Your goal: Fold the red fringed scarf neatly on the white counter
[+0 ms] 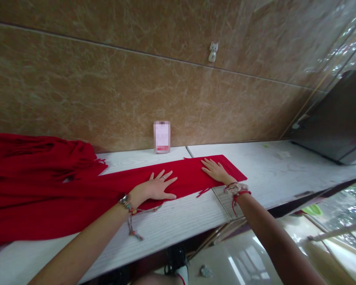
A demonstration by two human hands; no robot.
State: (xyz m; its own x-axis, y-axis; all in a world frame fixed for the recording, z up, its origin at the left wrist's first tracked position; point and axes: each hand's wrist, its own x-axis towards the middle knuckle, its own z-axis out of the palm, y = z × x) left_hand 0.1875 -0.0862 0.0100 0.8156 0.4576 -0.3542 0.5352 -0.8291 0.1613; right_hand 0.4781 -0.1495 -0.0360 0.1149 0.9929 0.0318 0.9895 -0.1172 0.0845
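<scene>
A long red cloth, like a scarf or garment with thin ties, lies spread along the white counter. Its right end is laid out in a flat strip with straight edges, while the left part is wider and bunched in loose folds. My left hand presses flat on the strip near its middle, fingers spread. Closer to the right end, my right hand rests palm down on the cloth with its fingers stretched out. Short red ties stick out from the strip's edges. Neither hand grips the cloth.
A phone leans upright against the brown tiled wall. A small white cat-shaped hook is on the wall above. At the far right of the white counter stands a dark appliance-like box. The front edge drops to a shiny floor.
</scene>
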